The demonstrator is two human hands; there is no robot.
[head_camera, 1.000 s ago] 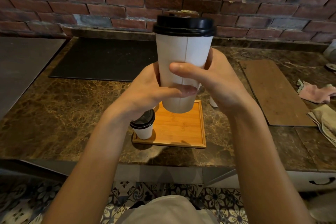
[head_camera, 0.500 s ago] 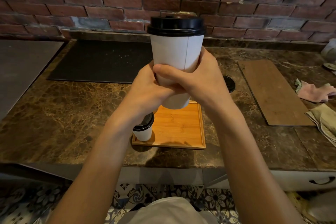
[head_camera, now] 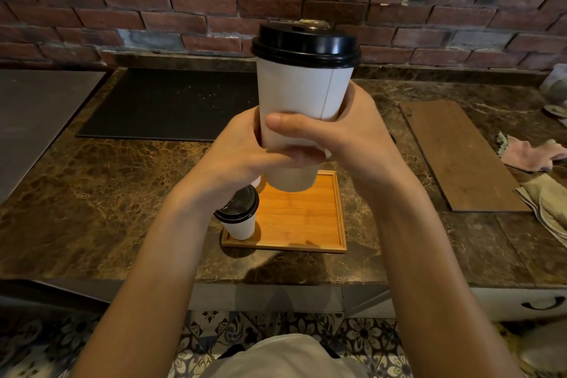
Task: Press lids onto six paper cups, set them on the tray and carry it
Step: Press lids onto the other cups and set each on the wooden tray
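Observation:
A white paper cup [head_camera: 302,89] with a black lid [head_camera: 305,45] is held upright in the air above the counter. My left hand [head_camera: 245,156] and my right hand [head_camera: 352,144] both grip its lower half, thumbs crossing over its front. Below it lies a square wooden tray [head_camera: 306,218]. A second white cup [head_camera: 239,218] with a black lid stands on the tray's near left corner. Another cup behind my left hand is mostly hidden.
The brown marble counter [head_camera: 92,199] ends at a brick wall. A black mat [head_camera: 165,104] lies at the back left, a wooden board [head_camera: 460,156] at the right. Cloths [head_camera: 534,153] sit at the far right. A drawer handle [head_camera: 538,305] shows below.
The right hand has closed fully round the cup, its thumb now over the left thumb. The cup has shifted slightly left and stays raised.

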